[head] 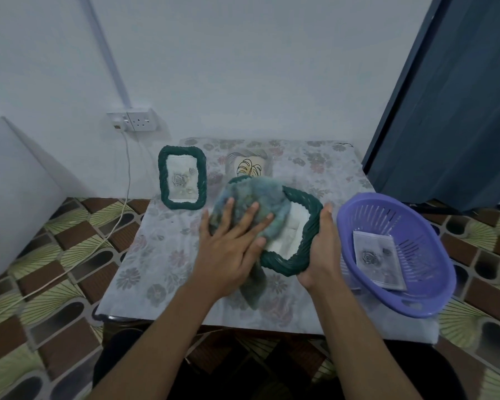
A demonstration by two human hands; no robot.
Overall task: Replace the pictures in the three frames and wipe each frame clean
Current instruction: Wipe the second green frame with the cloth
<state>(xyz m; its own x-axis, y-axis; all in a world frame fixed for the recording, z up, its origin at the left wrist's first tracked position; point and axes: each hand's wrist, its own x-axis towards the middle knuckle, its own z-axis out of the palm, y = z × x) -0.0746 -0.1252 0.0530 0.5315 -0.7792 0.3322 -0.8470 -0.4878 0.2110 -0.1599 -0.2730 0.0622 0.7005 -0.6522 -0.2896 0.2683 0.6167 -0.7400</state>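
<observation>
Tabletop (pixel 162 255) — frame (pixel 306 241) between hands (pixel 228 249) (pixel 321 249), left pressing cloth (pixel 251 194).

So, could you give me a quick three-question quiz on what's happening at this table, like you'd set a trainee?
1. True or false: the left hand presses the fluffy blue-green cloth flat onto the dark green woven picture frame.
2. What lies in the purple slotted plastic basket? A) a sponge B) a rose picture C) a pair of scissors
3. Which hand curls its fingers round that frame's rim?
Key: 1 true; 2 B; 3 the right hand.
</observation>
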